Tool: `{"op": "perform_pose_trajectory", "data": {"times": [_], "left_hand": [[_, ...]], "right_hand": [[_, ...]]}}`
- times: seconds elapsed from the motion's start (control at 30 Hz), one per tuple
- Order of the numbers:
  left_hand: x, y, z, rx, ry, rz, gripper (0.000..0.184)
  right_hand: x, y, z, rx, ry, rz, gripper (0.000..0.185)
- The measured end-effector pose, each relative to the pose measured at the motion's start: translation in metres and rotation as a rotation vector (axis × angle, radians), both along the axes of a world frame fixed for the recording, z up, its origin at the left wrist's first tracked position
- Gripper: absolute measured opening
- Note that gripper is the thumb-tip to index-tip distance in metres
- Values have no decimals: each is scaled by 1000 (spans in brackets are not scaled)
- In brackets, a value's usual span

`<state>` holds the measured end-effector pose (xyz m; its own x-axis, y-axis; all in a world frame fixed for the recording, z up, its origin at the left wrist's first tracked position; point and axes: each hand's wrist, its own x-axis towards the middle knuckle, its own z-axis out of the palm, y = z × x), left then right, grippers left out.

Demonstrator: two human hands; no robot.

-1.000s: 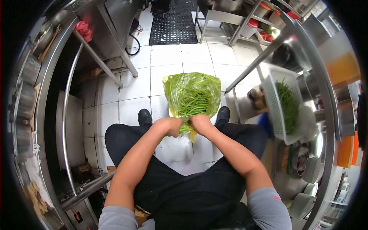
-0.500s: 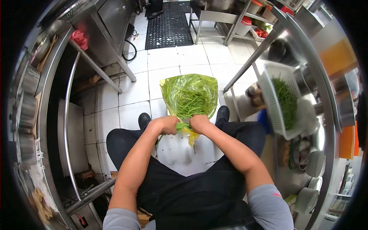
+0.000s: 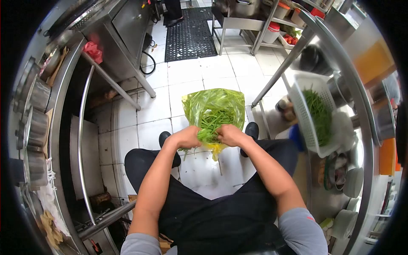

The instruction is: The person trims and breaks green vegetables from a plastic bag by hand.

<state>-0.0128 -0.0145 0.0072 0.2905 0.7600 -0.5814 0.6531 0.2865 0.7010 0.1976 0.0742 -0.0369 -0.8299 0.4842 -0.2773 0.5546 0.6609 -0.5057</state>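
A yellowish see-through plastic bag [image 3: 193,104] full of green beans [image 3: 217,119] lies between my feet, its mouth towards me. My left hand [image 3: 188,137] is closed around a bunch of beans at the bag's near left side, with some ends poking out below the fist. Facing it, my right hand [image 3: 230,135] has its fingers curled onto beans at the near right of the mouth. The fingertips of both hands are partly hidden among the beans. A twisted yellow end of the bag hangs below, between the hands.
To my right, a white perforated basket [image 3: 301,114] holding more green beans stands on a low steel shelf. Steel table legs [image 3: 280,76] rise beside it. A metal rail [image 3: 83,144] and counter run along my left. A black rubber mat [image 3: 190,40] and a person's shoe [image 3: 174,21] are ahead.
My hands have spread slightly, and the right fingers have moved into the beans. More beans now show between the hands. The whole view has shifted a little.
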Motion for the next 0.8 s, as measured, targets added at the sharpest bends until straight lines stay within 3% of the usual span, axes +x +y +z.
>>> {"op": "perform_pose_trajectory", "data": {"times": [0.2, 0.3, 0.37, 0.5, 0.6, 0.8], "left_hand": [[6, 13, -8, 279, -342, 612, 8], [16, 15, -11, 299, -447, 658, 8], [20, 16, -12, 274, -449, 643, 13], [21, 18, -12, 244, -685, 638, 10], [18, 18, -6, 201, -748, 606, 10], [19, 15, 1, 243, -875, 753, 12]], "right_hand": [[0, 9, 18, -354, 417, -272, 27], [-3, 13, 17, -469, 524, -330, 31], [-5, 13, 16, -590, 596, -408, 26], [-5, 14, 18, -558, 581, -445, 19], [-7, 12, 18, -747, 633, -458, 15], [-10, 5, 21, -871, 752, -490, 16]]}}
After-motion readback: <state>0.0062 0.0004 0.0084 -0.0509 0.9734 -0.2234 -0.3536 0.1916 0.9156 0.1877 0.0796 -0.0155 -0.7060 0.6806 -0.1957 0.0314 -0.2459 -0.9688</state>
